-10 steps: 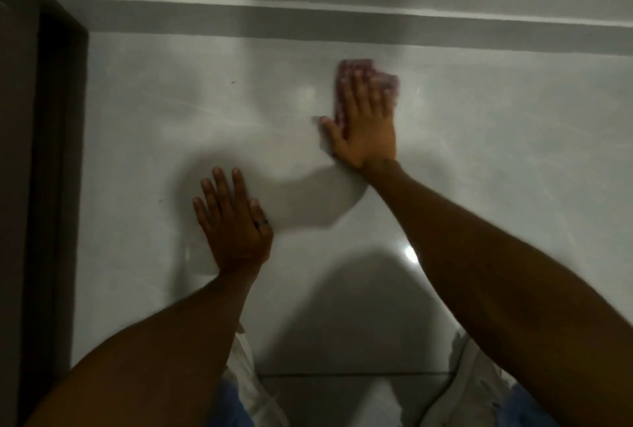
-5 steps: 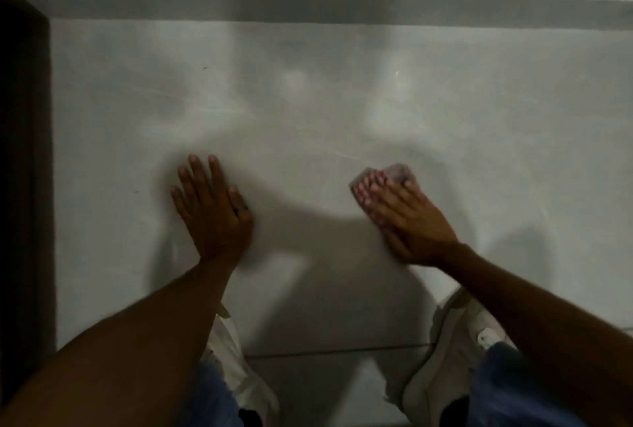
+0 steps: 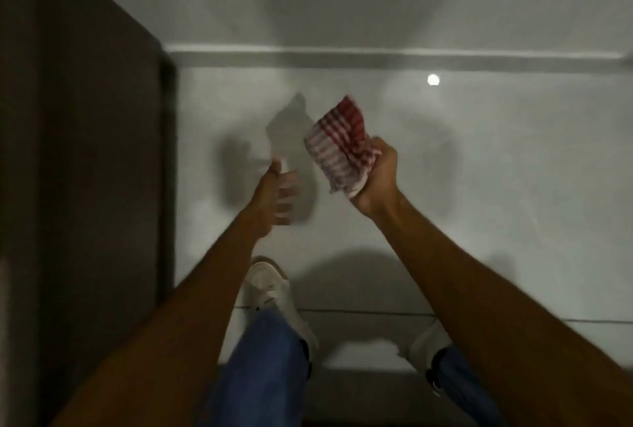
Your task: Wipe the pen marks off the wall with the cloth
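Starting at the left, your left hand (image 3: pixel 274 193) is curled around a clear, blurred object I cannot identify. To its right, your right hand (image 3: pixel 375 176) is clenched on the red-and-white cloth (image 3: pixel 337 142), which bunches up and leftward out of your fist, off the wall (image 3: pixel 479 159).

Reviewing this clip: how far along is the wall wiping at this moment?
Done: cannot confirm; no pen marks show on the pale wall, but the picture is dim. In hand: the right hand grips the bunched red-and-white cloth off the wall; the left hand holds a blurred clear object. Left: any further wiping.
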Action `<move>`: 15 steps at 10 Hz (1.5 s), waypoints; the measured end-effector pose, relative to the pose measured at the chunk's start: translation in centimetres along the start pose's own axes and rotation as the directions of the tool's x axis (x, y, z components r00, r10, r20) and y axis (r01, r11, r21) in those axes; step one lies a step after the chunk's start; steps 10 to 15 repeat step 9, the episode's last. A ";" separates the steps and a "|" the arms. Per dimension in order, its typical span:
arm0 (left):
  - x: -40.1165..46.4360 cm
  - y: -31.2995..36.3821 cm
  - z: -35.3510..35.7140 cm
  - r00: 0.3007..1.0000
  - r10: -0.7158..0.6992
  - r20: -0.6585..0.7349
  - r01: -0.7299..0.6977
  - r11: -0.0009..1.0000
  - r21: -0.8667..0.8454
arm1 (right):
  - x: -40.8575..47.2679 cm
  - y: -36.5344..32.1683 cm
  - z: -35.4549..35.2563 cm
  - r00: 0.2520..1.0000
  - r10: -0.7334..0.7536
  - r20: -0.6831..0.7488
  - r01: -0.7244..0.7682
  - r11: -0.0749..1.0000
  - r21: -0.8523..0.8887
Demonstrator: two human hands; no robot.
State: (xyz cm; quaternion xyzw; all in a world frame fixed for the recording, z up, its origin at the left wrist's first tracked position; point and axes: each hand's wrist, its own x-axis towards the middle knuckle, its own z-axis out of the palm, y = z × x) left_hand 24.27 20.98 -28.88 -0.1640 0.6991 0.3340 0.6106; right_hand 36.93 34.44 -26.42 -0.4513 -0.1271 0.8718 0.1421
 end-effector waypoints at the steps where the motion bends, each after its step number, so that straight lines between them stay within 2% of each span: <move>1: -13.2 3.8 -0.4 0.981 0.130 0.143 -0.063 0.916 -0.397 | -6.6 0.5 7.8 0.999 0.052 0.001 -0.052 0.995 0.087; 2: -23.4 5.5 -3.6 0.970 0.238 0.048 -0.193 0.876 -0.441 | -11.4 0.4 16.0 0.997 0.074 -0.001 -0.072 0.966 -0.248; 3: -28.6 6.1 -10.7 0.947 0.277 -0.162 -0.320 0.857 -0.405 | -13.8 0.2 24.3 0.992 0.060 0.112 0.019 0.802 -0.597; 4: -31.5 7.5 -18.8 0.866 0.344 -0.363 -0.435 0.877 -0.204 | -12.9 1.2 32.7 0.978 0.029 0.205 0.139 0.640 -0.755; 5: -30.9 9.0 -25.6 0.766 0.397 -0.505 -0.513 0.851 -0.109 | -9.9 3.7 39.9 0.957 -0.069 0.281 0.288 0.334 -0.898; 6: -27.2 10.7 -30.3 0.730 0.482 -0.485 -0.550 0.835 0.002 | -6.9 6.0 44.0 0.933 -0.168 0.319 0.334 0.068 -0.940; 7: -23.8 12.2 -32.1 0.794 0.479 -0.374 -0.433 0.878 0.203 | -5.9 6.4 44.5 0.927 -0.258 0.272 0.258 -0.086 -0.962; 8: -25.2 13.5 -31.4 0.744 0.530 -0.408 -0.231 0.776 0.586 | -8.9 3.3 43.1 0.894 -0.305 0.327 0.271 -0.213 -0.939; 9: -33.1 15.2 -27.2 0.520 0.751 -0.406 -0.314 0.610 0.727 | -15.8 -4.0 42.2 0.792 -0.347 0.503 0.400 -0.327 -0.856; 15: -33.1 15.2 -27.2 0.520 0.751 -0.406 -0.314 0.610 0.727 | -15.8 -4.0 42.2 0.792 -0.347 0.503 0.400 -0.327 -0.856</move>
